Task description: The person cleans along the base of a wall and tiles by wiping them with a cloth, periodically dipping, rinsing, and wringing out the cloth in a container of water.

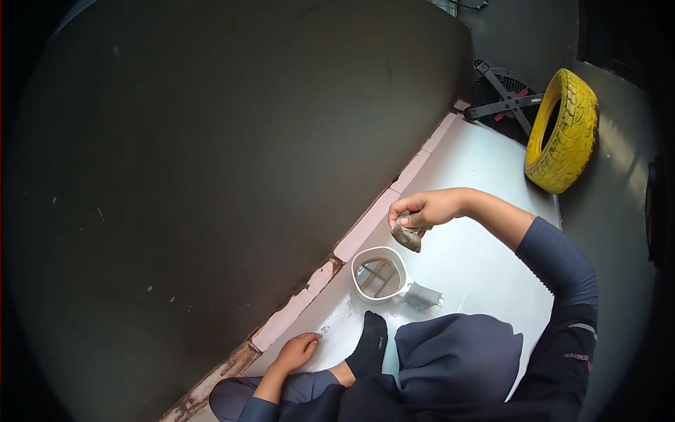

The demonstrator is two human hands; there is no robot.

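Observation:
My right hand (432, 206) pinches a crumpled, grey-brown cloth (406, 238) between thumb and fingers. Both are held up over the white floor, just beyond a white plastic dipper (406, 276). Murky water (378, 278) fills part of the dipper and reflects a window-like grid. At the dipper's handle side is a silvery-grey piece of material (423, 297); what it is I cannot tell. My left hand (298, 353) is low beside my black-socked foot (369, 344), fingers loosely extended near the floor and holding nothing visible. Small water drops (325, 328) lie close to its fingertips.
A dark wall (232, 155) rises on the left, with pink tiles (365, 228) along its base, chipped in places. At the far end, a yellow tyre (573, 133) stands by a black fan-like object with crossed bars (510, 102). My covered knee (457, 355) is in front.

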